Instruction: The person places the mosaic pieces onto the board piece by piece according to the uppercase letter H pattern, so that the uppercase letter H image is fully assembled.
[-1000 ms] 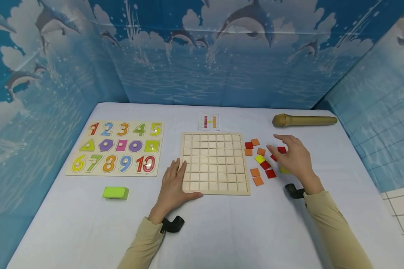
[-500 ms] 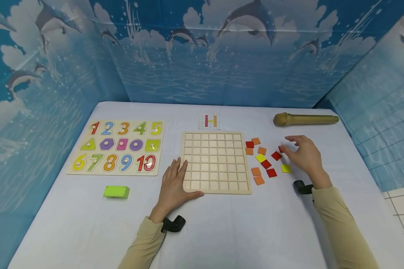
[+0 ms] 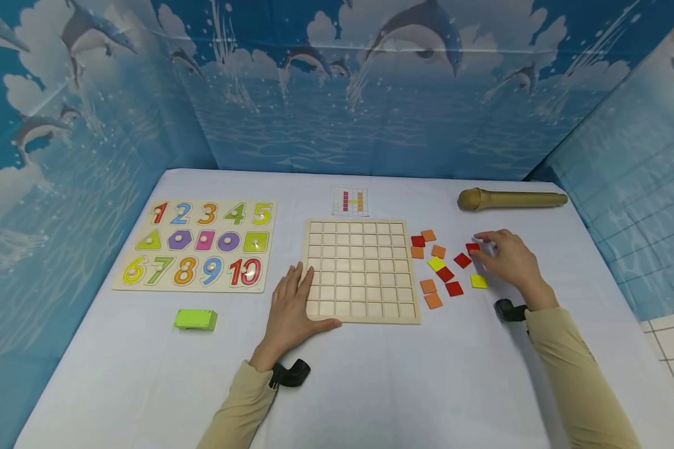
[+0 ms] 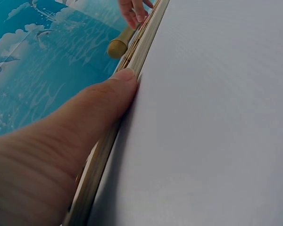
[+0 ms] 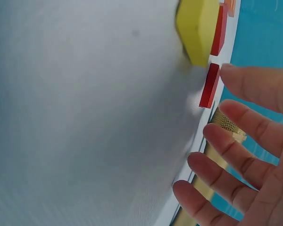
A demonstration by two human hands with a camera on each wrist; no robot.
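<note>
A wooden grid board lies on the white table. My left hand is spread at its near left corner, fingers along the left edge and thumb along the front edge. In the left wrist view, the thumb presses against the board's side. My right hand is at the far right of some loose square tiles. Its thumb and forefinger are parted, with the tips right at a red tile. In the right wrist view that red tile lies flat beside the thumb tip; the other fingers are loosely extended.
Several orange, red and yellow tiles lie right of the board. A small pattern card sits behind it. A number puzzle and a green block are at left. A gold microphone lies at back right.
My right hand has moved right, from above the tiles to the farthest red tile, uncovering the yellow tile and a red one. My left hand stays at the board's corner.
</note>
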